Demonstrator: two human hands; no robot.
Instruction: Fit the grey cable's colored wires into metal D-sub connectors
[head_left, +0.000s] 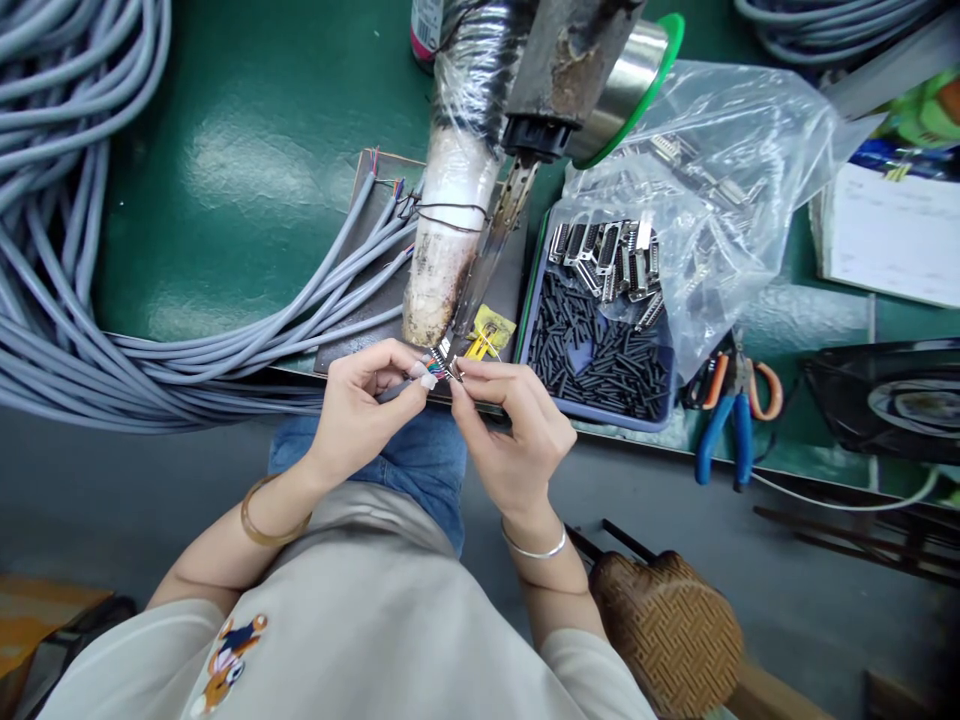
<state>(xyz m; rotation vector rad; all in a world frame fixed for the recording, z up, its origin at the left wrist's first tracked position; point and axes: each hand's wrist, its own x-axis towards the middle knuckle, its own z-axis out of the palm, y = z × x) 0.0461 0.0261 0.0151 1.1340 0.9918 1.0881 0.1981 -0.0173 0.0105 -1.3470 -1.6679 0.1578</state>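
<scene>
Between thumb and fingers, my left hand (371, 395) pinches the end of a grey cable whose coloured wires (435, 367) fan out at the tip. Opposite it, my right hand (514, 405) grips a small metal connector (450, 365) by its edge. Wires and connector meet at the fingertips; whether each wire is joined to a pin is too small to tell. Just above them is the tip of a soldering iron (491, 245), fixed pointing down beside a stained, plastic-wrapped duct (450, 230). A yellow piece (487, 332) lies right behind my right fingers.
A blue tray (592, 412) holds black sleeves (592, 345) and loose connectors (607, 255), with a plastic bag (750, 150) over its side. Blue-handled pliers (724, 430) lie at the table edge. Grey cables (60, 250) pile up left. A solder spool (630, 90) stands behind; a stool (675, 630) is below right.
</scene>
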